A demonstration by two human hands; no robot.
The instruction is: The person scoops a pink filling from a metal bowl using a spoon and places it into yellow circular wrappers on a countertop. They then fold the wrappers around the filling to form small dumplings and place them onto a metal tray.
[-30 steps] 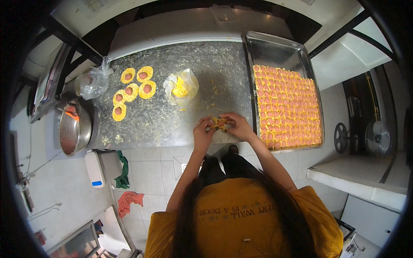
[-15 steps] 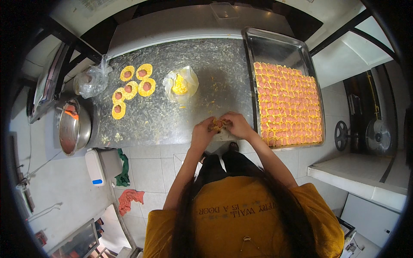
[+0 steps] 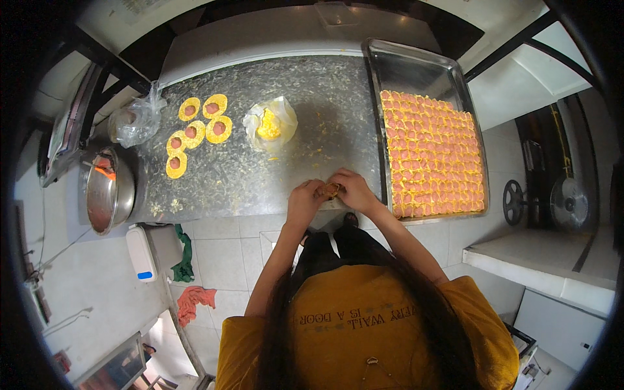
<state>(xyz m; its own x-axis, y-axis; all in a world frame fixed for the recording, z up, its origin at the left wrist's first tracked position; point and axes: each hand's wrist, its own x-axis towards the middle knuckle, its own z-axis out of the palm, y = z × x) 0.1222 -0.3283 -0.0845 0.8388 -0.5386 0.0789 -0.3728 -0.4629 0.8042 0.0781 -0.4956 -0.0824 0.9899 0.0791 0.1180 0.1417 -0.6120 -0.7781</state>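
Near the front edge of the speckled grey worktop (image 3: 227, 185), both of my hands are closed round one small open-topped dumpling (image 3: 331, 190) with a yellow wrapper and pinkish filling. My left hand (image 3: 307, 203) grips its left side, and my right hand (image 3: 356, 190) pinches it from the right. Fingers partly hide the wrapper. Several flat round yellow wrappers (image 3: 218, 129), each topped with a lump of pink filling, lie at the left of the worktop. Between them and my hands is a crumpled white sheet (image 3: 286, 116) bearing yellow bits (image 3: 268, 125).
On the right, a metal tray (image 3: 416, 62) holds tight rows of dumplings (image 3: 432, 153). A steel bowl (image 3: 123, 201) with pink filling and an orange-handled tool (image 3: 104, 170) stands at the left edge, near a clear plastic bag (image 3: 138, 123). Below are a white bin (image 3: 144, 253) and cloths (image 3: 195, 304).
My fingers have shifted slightly round the dumpling, and it now looks more tilted and drawn in. The whole view has moved a little; the wrappers and tray stay as they were.
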